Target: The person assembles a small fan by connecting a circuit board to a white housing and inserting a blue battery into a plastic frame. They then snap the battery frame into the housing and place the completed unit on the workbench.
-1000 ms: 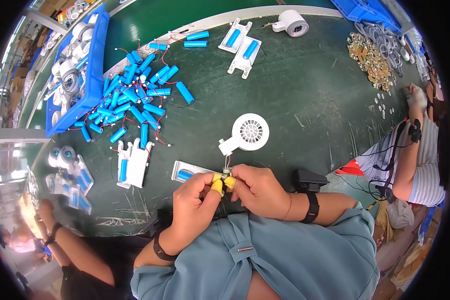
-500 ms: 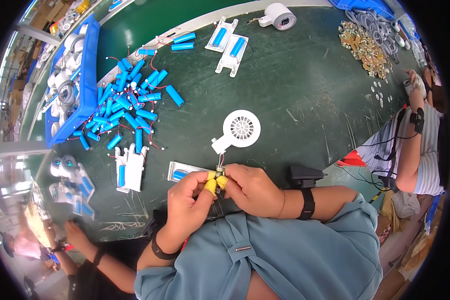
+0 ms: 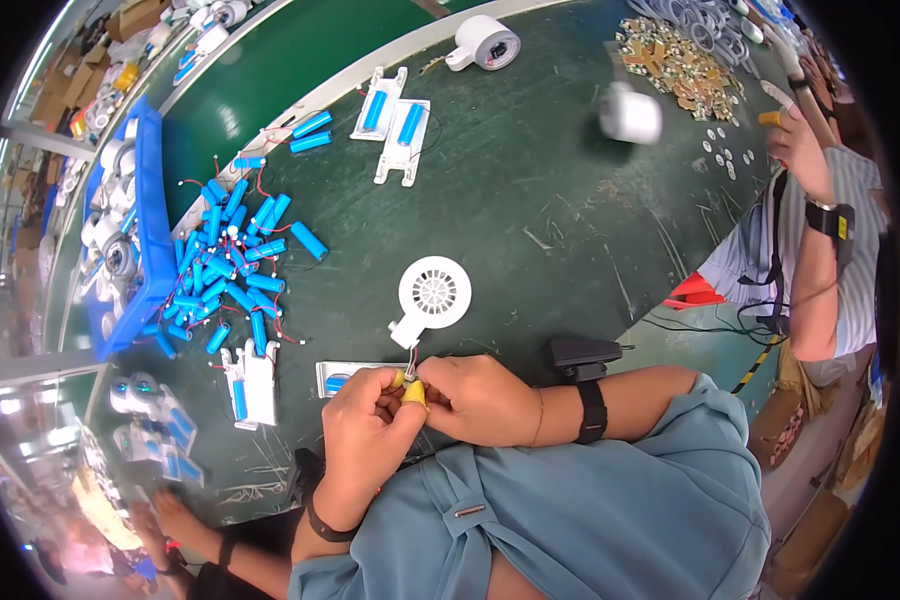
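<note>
My left hand (image 3: 365, 425) and my right hand (image 3: 485, 400) meet near the table's front edge, fingers pinched together. Yellow finger covers (image 3: 413, 393) wrap some of the fingertips. Between them is a small circuit board (image 3: 409, 376), mostly hidden by the fingers; which hand bears more of it is unclear. Thin wires (image 3: 413, 354) run from it to a white round fan head (image 3: 435, 292) with a slotted grille, lying just beyond the hands. Partly under my left hand rests a white handle shell (image 3: 370, 367) with a blue battery (image 3: 337, 383) in it.
Blue batteries (image 3: 232, 262) with red leads are heaped at left, beside a blue bin (image 3: 150, 225) of white parts. White shells (image 3: 402, 150) lie farther back. A blurred white housing (image 3: 630, 115) is near a pile of circuit boards (image 3: 670, 70). Co-workers' hands (image 3: 802, 150) show at right and lower left.
The view has shifted, so the table's things sit farther left and mostly lower. A blurred white housing has appeared at far right, and the right co-worker's hand is now empty. My hands stay pinched together.
</note>
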### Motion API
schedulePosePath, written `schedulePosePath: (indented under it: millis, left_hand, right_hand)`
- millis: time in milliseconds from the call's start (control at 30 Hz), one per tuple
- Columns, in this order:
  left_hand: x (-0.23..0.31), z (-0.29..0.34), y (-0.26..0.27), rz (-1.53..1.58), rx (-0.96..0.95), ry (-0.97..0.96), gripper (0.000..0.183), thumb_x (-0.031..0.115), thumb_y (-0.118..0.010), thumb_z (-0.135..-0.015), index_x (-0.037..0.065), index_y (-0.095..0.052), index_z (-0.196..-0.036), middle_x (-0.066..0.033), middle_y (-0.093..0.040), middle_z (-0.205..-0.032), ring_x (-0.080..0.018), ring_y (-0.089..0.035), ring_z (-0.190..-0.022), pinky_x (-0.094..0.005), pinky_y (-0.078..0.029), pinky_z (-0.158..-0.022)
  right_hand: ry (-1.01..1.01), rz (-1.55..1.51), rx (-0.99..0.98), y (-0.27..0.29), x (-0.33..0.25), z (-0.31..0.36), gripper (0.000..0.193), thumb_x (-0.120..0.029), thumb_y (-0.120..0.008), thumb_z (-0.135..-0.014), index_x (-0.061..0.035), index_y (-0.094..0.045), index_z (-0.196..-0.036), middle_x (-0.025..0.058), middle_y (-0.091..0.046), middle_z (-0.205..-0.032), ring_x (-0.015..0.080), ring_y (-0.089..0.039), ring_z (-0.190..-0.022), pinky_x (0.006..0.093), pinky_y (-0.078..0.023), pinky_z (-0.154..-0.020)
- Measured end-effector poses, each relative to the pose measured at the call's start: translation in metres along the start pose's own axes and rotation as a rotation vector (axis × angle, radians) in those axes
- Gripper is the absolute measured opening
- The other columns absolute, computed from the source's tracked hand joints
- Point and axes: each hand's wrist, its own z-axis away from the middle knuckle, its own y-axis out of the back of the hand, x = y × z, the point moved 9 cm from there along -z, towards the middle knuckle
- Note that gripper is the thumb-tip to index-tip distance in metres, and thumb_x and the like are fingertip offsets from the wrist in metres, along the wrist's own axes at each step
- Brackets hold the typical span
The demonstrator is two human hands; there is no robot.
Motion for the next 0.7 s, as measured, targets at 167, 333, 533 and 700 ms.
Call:
schedulePosePath:
  millis: [167,333,533,700]
  left_hand:
    - [0.004,0.0,0.0,-0.068,0.038,-0.066,0.019,0.003,-0.071,-0.074,-0.003,-0.064,-0.091,-0.0087,-0.064,-0.08,-0.0104,-0.063,-0.063,-0.0231,-0.052,-0.054]
    - [0.001,0.0,0.001,-0.051,0.031,-0.031,0.02,0.003,-0.071,-0.075,-0.002,-0.064,-0.093,-0.0085,-0.064,-0.08,-0.0104,-0.064,-0.064,-0.0235,-0.052,-0.055]
    - [0.004,-0.001,0.003,-0.075,-0.025,-0.034,0.02,0.003,-0.071,-0.078,-0.002,-0.063,-0.095,-0.0085,-0.064,-0.081,-0.0106,-0.063,-0.064,-0.0234,-0.051,-0.056]
    - [0.006,-0.005,0.008,-0.099,-0.164,-0.095,0.015,-0.001,-0.064,-0.084,-0.005,-0.064,-0.098,-0.0057,-0.066,-0.083,-0.0064,-0.061,-0.069,-0.0206,-0.048,-0.06]
  right_hand:
    - [0.0,0.033,0.012,0.0,0.002,0.001,0.018,-0.012,-0.067,-0.08,-0.0001,-0.054,-0.084,0.0149,-0.062,-0.074,0.0323,-0.063,-0.066,0.0401,-0.051,-0.058]
    - [-0.001,0.012,0.007,0.0,0.002,0.0,0.019,-0.012,-0.067,-0.08,0.0001,-0.054,-0.084,0.015,-0.062,-0.074,0.0322,-0.063,-0.066,0.0404,-0.051,-0.058]
    - [0.019,-0.029,-0.01,0.003,0.0,0.001,0.017,-0.011,-0.066,-0.081,-0.0001,-0.054,-0.085,0.0132,-0.062,-0.072,0.0296,-0.063,-0.064,0.0386,-0.05,-0.057]
    - [-0.064,-0.166,-0.126,0.02,-0.004,0.004,0.014,-0.006,-0.065,-0.08,0.0002,-0.057,-0.09,0.0086,-0.06,-0.066,0.0247,-0.062,-0.061,0.0351,-0.049,-0.055]
